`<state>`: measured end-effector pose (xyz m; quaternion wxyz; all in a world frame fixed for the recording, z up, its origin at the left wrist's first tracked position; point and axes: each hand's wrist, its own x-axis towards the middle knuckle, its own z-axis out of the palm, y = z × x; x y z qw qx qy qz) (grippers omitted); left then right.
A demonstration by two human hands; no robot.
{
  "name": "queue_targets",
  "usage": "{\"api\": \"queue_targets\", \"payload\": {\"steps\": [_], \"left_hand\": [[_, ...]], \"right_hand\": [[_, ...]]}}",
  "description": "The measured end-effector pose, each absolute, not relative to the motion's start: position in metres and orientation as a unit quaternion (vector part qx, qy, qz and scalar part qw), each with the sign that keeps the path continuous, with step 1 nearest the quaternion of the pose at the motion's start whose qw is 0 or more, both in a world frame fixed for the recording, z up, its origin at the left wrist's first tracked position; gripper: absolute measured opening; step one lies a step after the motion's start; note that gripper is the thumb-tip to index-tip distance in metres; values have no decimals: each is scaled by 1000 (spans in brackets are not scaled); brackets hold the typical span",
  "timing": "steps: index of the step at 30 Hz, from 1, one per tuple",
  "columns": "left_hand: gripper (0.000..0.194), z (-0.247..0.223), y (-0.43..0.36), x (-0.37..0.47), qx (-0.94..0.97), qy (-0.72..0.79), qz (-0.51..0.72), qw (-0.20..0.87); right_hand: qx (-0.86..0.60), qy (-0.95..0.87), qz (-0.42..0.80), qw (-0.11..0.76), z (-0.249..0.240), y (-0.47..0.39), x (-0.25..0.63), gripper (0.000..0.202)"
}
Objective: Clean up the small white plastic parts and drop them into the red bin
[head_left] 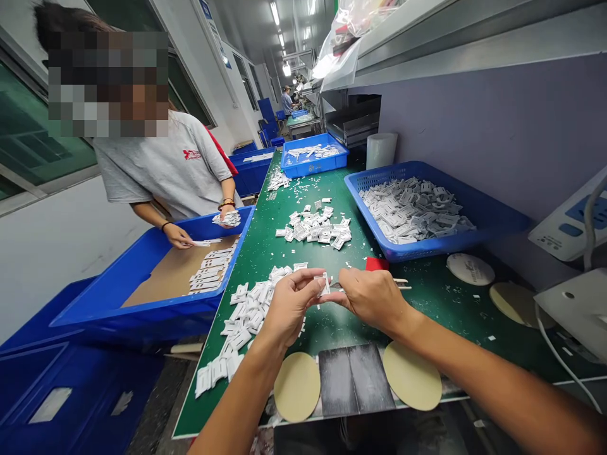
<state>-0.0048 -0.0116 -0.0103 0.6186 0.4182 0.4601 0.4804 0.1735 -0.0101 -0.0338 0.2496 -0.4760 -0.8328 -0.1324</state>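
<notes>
My left hand (296, 300) pinches a small white plastic part (325, 284) between thumb and fingers, above the green table. Close beside it, my right hand (374, 297) is closed around a slim tool with a metal tip (336, 285). That tip is at the white part; whether it touches cannot be made out. Most of the tool is hidden by the fingers, and its exact kind does not show. Left of my hands lies a long heap of similar white parts (253, 309). Another loose pile of white parts (315, 225) is farther up the table.
A blue basket (389, 249) full of white parts stands at the right. Farther back is a blue tray (313, 167). Across the table edge, a person (165, 164) handles white pieces over a blue bin (165, 309). Round yellowish discs (297, 387) lie at the front edge.
</notes>
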Motion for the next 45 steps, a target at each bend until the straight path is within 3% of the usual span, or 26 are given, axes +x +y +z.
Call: {"api": "queue_targets", "payload": {"steps": [26, 36, 45], "left_hand": [[36, -9, -13, -4, 408, 468, 482, 618], [27, 1, -15, -6, 342, 353, 461, 739], [23, 2, -16, -10, 325, 329, 432, 775]], "right_hand": [[-434, -817, -207, 319, -38, -12, 170, 55], [-367, -822, -109, 422, -31, -12, 173, 55], [-372, -813, -95, 437, -31, -13, 172, 52]]}}
